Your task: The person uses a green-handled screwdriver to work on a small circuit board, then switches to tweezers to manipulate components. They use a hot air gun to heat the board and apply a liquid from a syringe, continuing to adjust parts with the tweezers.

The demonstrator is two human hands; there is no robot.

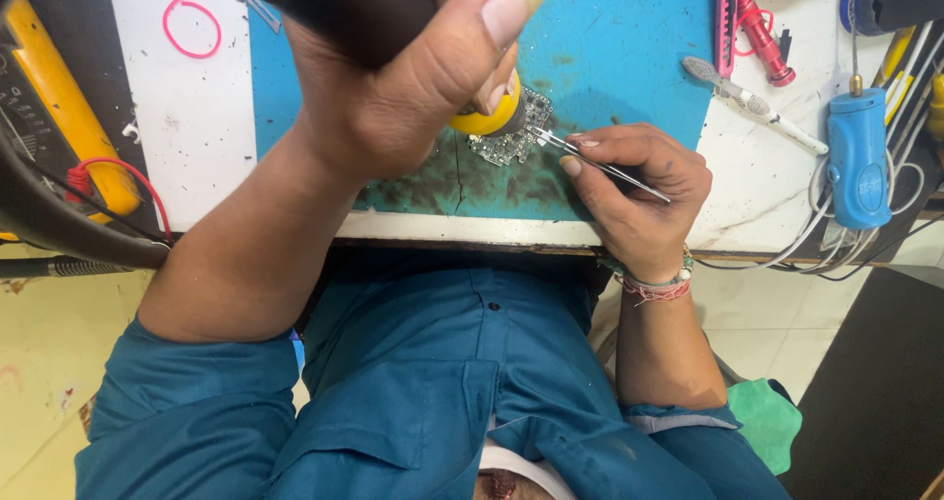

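My left hand [393, 77] is raised close to the camera and grips a thick black tool handle [344, 3] with a yellow collar [489, 117] near its tip. The tip points down at a small circuit board [511, 138] lying on the blue work mat [619, 48]. My right hand [639, 180] rests on the mat's right part and holds thin metal tweezers [590, 161], whose points touch the board's right edge. Much of the board is hidden under my left hand.
A blue cylindrical device [857, 156] with white cables lies at right. A toothbrush [752, 102], a red tool [762, 28] and a pink cutter [726, 18] lie at the back right. A yellow meter [64, 107] with red wire sits at left. A pink band [192, 26] lies on the white tabletop.
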